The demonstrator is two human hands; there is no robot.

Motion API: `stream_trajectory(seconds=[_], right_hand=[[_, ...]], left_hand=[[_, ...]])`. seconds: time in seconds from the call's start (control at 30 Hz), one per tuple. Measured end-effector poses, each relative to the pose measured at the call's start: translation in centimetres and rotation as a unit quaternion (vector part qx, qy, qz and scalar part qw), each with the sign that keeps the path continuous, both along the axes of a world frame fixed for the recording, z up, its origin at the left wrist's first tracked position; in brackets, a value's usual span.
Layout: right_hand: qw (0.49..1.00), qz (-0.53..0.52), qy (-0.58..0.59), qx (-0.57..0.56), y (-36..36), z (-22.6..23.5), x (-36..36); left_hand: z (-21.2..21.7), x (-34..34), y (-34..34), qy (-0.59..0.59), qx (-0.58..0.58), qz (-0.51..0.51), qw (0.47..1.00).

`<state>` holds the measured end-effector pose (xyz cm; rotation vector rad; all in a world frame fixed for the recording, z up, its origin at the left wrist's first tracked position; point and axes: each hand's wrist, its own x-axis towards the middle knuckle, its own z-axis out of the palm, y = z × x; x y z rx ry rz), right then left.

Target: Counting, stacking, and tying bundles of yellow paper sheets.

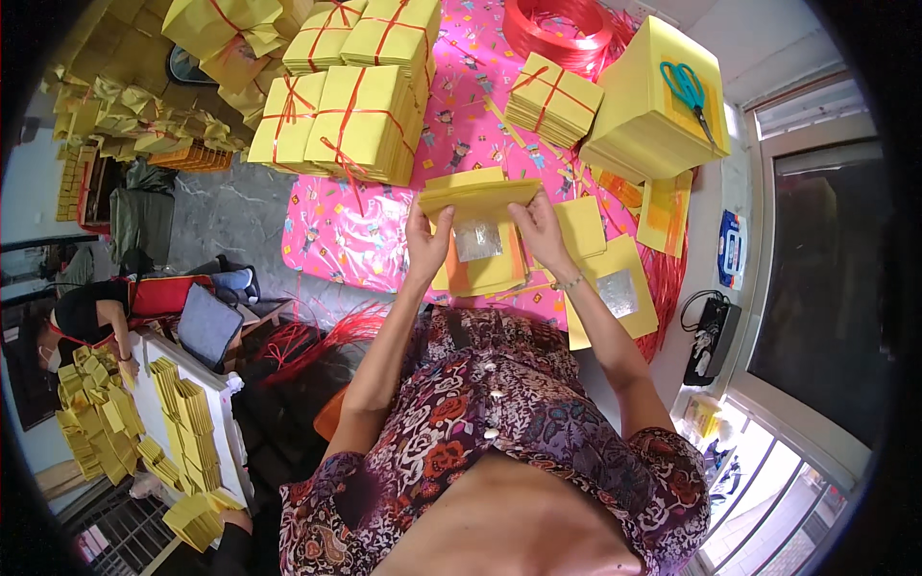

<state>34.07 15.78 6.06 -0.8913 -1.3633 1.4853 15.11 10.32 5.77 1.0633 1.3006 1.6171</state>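
Note:
Between my two hands is a thin stack of yellow paper sheets [480, 196], held up with its edge toward me. My left hand [429, 242] grips its left end, thumb in front. The right end is pinched by my right hand [540, 232]. Just beneath lies a yellow sheet with a silver foil square [478, 242], on a pile of similar paper with orange patches. To the right, another foil-patched yellow sheet [617, 294] overlaps plain yellow sheets [580, 228]. All this rests on a table with a pink patterned cover [348, 235].
Ribbon-tied yellow paper bundles [357, 120] stand at the far left of the table. A tall yellow stack [634, 106] carries teal-handled scissors [684, 88]. Behind is a red ribbon coil [557, 34]. At left, a person [91, 312] works by a white table [223, 408] with folded yellow papers.

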Motion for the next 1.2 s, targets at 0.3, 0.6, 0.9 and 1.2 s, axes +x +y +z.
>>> stream_trajectory(seconds=[0.3,0.6,0.9,1.2], right_hand=[[0.986,-0.014,-0.151,0.075,-0.6,-0.3,-0.2],[0.984,-0.038,-0.159,0.066,-1.3,-1.8,0.0],[0.985,-0.049,-0.164,0.016,-1.9,-2.4,-0.2],[0.995,-0.049,-0.083,-0.005,-1.8,-3.0,-0.2]], left_hand=[[-1.4,0.2,-0.1,0.082,0.005,0.031,0.996],[-3.1,-0.6,-0.2,0.052,-0.025,-0.010,0.998],[-3.7,0.0,-0.9,0.031,-0.030,-0.036,0.998],[-3.6,-0.5,-0.4,0.025,-0.042,-0.044,0.998]])
